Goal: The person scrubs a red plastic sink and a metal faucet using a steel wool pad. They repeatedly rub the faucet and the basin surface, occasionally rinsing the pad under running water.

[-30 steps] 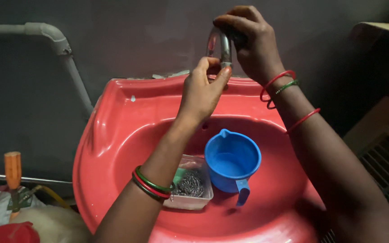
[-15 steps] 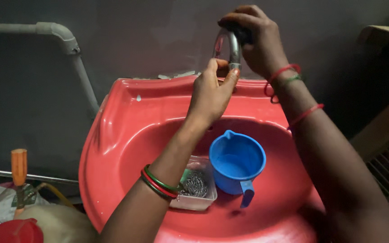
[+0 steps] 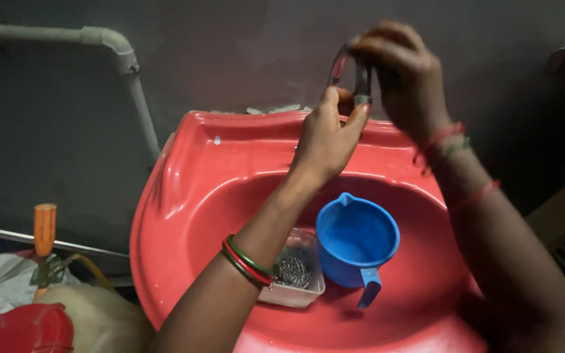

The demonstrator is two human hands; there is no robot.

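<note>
Tap: curved metal spout above the back rim of the red basin.
Left hand: fingertips pinched at the spout's mouth.
Right hand: closed over the spout's top, blurred, grip probably firm.
Basin contents: blue mug, clear tub with steel scrubber.

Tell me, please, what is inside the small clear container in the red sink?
The clear container holds a steel wool scrubber. The left forearm covers the container's left part, so anything lying there cannot be seen.
</note>
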